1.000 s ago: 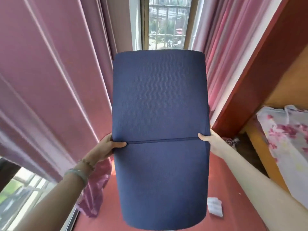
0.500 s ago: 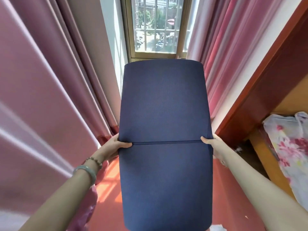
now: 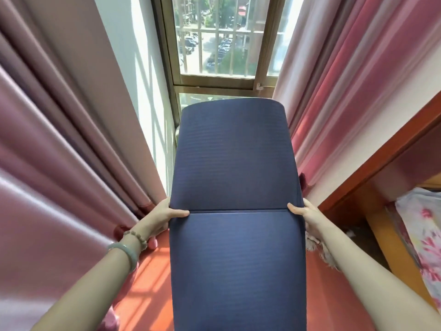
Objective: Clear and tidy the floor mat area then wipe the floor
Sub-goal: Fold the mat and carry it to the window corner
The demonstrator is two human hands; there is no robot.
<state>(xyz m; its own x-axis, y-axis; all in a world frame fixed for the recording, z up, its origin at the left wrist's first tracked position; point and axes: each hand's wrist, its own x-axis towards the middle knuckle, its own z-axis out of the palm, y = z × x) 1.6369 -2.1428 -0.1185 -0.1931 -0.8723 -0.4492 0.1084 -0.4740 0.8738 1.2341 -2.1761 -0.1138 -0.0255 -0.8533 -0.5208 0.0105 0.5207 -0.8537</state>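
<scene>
- Two hands hold one dark blue mat (image 3: 235, 163) upright in front of the person, above the red floor (image 3: 152, 271). Its lower end runs out of the bottom of the view, so whether it touches the floor cannot be told.
- Mat lies doubled: a straight horizontal edge crosses its front face at hand height, with one layer showing above that line and one below. The top edge is rounded and stands in front of the lower pane of the window (image 3: 224, 39).
- Left hand (image 3: 164, 213) grips the mat's left edge at the horizontal line. The thumb lies flat on the front face; the other fingers go behind the mat and are hidden.
- Right hand (image 3: 307, 216) grips the mat's right edge at the same height, thumb on the front face, other fingers hidden behind.
- Left wrist carries a pale green bangle (image 3: 124, 250) and, just beside it toward the hand, a bead bracelet (image 3: 136, 236).
- Pink curtains hang on both sides of the window, the left curtain (image 3: 59, 139) and the right curtain (image 3: 346, 80). Bars and parked cars show through the glass.
- Sunlit stripes fall on the floor left of the mat.
- Right of the mat: a red-brown wooden frame (image 3: 381, 168), and a flowered cloth (image 3: 422, 235) at the right edge of the view.
- Pale fringed piece (image 3: 317, 244) sits behind the right forearm; what it is cannot be told.
</scene>
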